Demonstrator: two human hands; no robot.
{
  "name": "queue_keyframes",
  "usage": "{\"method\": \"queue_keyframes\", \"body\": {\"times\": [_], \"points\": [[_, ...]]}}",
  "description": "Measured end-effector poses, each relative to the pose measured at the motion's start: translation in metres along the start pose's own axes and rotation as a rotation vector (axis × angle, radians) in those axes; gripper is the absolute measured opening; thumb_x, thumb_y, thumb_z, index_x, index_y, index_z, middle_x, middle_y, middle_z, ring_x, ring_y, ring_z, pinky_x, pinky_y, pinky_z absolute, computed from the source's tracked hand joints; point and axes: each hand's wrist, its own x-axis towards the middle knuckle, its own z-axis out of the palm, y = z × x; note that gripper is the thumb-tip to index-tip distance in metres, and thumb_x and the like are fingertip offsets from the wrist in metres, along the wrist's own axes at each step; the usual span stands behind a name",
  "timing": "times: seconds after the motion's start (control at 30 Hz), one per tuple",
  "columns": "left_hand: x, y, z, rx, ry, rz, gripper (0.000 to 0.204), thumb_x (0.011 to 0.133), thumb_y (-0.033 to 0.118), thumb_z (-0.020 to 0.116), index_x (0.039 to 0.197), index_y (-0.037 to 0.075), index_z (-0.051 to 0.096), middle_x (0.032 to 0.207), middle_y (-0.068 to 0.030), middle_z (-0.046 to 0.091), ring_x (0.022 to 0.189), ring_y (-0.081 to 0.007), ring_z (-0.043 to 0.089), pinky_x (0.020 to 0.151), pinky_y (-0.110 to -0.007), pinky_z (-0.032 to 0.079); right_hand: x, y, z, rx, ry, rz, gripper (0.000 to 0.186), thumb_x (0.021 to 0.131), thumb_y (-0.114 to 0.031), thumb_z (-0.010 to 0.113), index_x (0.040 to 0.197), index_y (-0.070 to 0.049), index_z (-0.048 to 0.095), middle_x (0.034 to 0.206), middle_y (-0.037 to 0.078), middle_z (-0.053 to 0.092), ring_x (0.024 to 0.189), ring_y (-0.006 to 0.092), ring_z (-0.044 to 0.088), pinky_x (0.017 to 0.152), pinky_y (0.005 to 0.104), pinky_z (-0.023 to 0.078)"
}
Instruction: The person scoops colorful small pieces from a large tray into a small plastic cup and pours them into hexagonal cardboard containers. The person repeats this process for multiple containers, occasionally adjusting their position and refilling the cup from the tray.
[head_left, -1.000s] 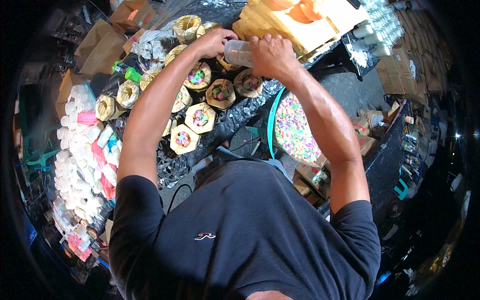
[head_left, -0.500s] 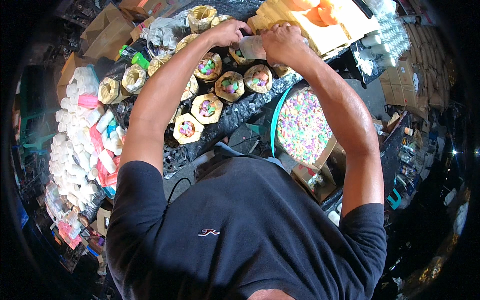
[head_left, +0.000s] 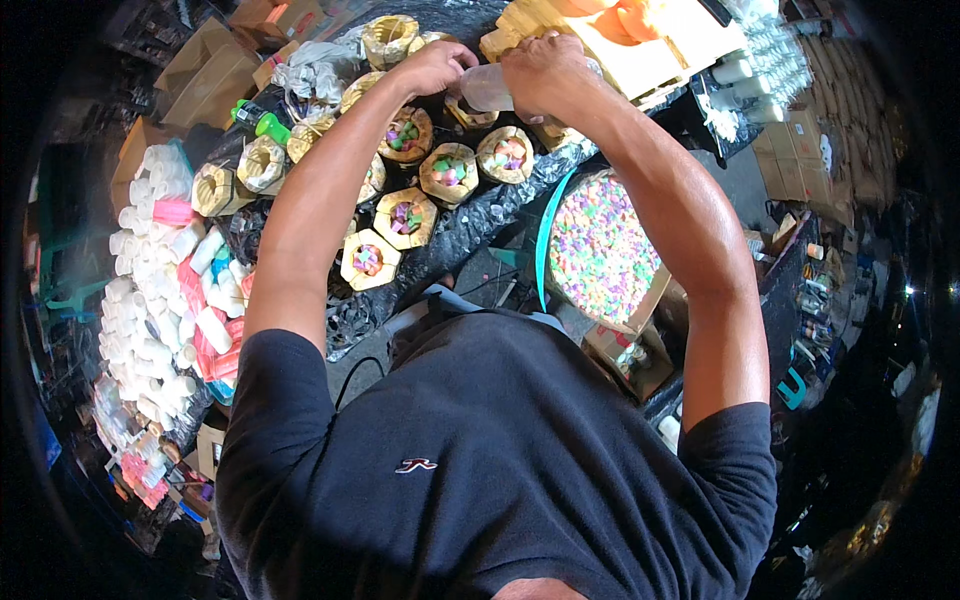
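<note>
My right hand (head_left: 545,75) is closed around a translucent plastic cup (head_left: 487,88), which lies tilted on its side with its end toward my left. Just left of the cup is my left hand (head_left: 437,68), its fingers curled; what they hold, if anything, is hidden. Below both hands stand several yellowish hexagonal moulds. Coloured foam-like pieces fill a mould (head_left: 449,172) in the middle, another mould (head_left: 505,154) right of it and a front mould (head_left: 370,260). Part of a mould (head_left: 470,112) shows directly beneath the cup.
A large round tub (head_left: 545,245) with a teal rim holds many coloured pieces. White and pink foam cups (head_left: 150,320) are heaped at the left. A green bottle (head_left: 270,127) lies near unfilled moulds. A bright wooden box (head_left: 660,65) stands at the far right, beside stacked clear cups (head_left: 765,75).
The whole view has shifted slightly, so the moulds and both hands appear a little further left. The cup is still in my right hand, tilted much as before.
</note>
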Motion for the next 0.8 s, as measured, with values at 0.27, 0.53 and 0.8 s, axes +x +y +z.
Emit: {"method": "queue_keyframes", "body": {"times": [0.27, 0.53, 0.8], "points": [[-0.005, 0.005, 0.005, -0.050, -0.017, -0.044, 0.042, 0.079, -0.012, 0.067, 0.121, -0.004, 0.066, 0.093, -0.0102, 0.077, 0.077, -0.0167, 0.073, 0.064, -0.033, 0.057, -0.001, -0.004, 0.010, -0.011, 0.051, 0.018, 0.059, 0.072, -0.030, 0.092, 0.127, -0.011, 0.078, 0.128, 0.011, 0.076, 0.117, 0.0305, 0.073, 0.086, 0.0583, 0.057], [-0.014, 0.025, 0.006, 0.067, -0.022, -0.066, 0.051, 0.085, -0.008, 0.072, 0.135, -0.006, 0.063, 0.100, -0.0101, 0.080, 0.086, -0.0130, 0.073, 0.078, -0.030, 0.056, -0.039, 0.015, 0.034, 0.302, 0.238, 0.110, 0.071, 0.067, -0.029, 0.090, 0.130, -0.003, 0.069, 0.115, 0.018, 0.074, 0.113, 0.0385, 0.072, 0.094, 0.0481, 0.059], [-0.039, 0.031, 0.009, 0.468, 0.156, 0.031, 0.045, 0.095, 0.002, 0.060, 0.139, 0.006, 0.067, 0.102, -0.0144, 0.074, 0.098, -0.0251, 0.071, 0.091, -0.039, 0.057, -0.138, -0.020, 0.203, 1.343, 0.616, 0.471, 0.080, 0.068, -0.028, 0.094, 0.137, -0.002, 0.062, 0.122, 0.020, 0.074, 0.109, 0.0389, 0.072, 0.099, 0.0467, 0.056]]}}
